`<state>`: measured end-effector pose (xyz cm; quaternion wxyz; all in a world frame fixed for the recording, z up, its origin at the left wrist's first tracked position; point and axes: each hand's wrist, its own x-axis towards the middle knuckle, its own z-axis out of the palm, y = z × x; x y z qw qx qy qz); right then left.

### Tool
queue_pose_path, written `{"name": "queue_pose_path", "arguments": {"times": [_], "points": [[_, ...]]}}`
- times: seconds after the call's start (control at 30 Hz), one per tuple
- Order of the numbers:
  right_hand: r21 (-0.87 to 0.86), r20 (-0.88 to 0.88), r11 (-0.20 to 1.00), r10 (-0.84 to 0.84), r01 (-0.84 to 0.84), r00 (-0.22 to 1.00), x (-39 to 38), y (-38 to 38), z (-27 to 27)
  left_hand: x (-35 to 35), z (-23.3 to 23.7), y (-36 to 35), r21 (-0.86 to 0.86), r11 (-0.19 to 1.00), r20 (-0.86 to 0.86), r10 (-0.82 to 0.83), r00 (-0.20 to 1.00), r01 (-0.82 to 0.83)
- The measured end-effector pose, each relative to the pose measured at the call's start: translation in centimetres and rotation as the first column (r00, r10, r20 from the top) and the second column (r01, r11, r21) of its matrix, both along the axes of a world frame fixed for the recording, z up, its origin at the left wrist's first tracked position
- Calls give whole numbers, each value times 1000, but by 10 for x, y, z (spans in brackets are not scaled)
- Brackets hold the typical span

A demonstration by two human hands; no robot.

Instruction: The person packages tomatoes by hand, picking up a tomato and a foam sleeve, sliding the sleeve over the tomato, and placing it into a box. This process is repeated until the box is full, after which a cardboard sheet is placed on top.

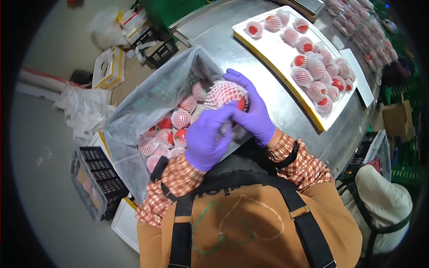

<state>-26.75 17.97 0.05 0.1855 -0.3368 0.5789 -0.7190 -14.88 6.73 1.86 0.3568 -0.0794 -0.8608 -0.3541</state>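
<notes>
One red fruit in white foam net (221, 94) is held over the right side of a plastic-lined crate (127, 129). The gloved right hand (256, 110) curves round it and grips it; the left hand (206, 137) is bent close below, but whether it pinches the net, I cannot tell. Netted fruits (181, 119) fill the crate, and beyond, a white tray (268, 47) bears others upon the metal table (214, 35)

Two purple gloves (208, 138) (258, 114), one fruit-laden white tray (272, 50), over two dozen netted fruits (181, 119), two apron straps (181, 234) (309, 225)
</notes>
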Motion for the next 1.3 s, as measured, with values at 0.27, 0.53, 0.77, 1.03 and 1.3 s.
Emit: {"name": "queue_pose_path", "arguments": {"times": [0.27,0.53,0.77,1.03,1.3], "points": [[-202,503,979,76,32,861,-13,-12,-7,-28,-12,-7,-99,914,176,405,897,-393],[-95,19,994,-48,50,999,-15,-20,-9,-35,-22,-17,781,612,206,-66,976,-123],[217,-669,976,135,18,731,-26,-1,-4,-29,-32,-26,918,382,176,-145,974,-109],[409,-724,910,366,-64,584,-33,-4,9,-23,-45,-22,935,344,235,-426,874,-84],[253,-220,943,274,-216,936,-69,-13,-6,3,-37,-53,906,377,382,-540,750,-190]]}}
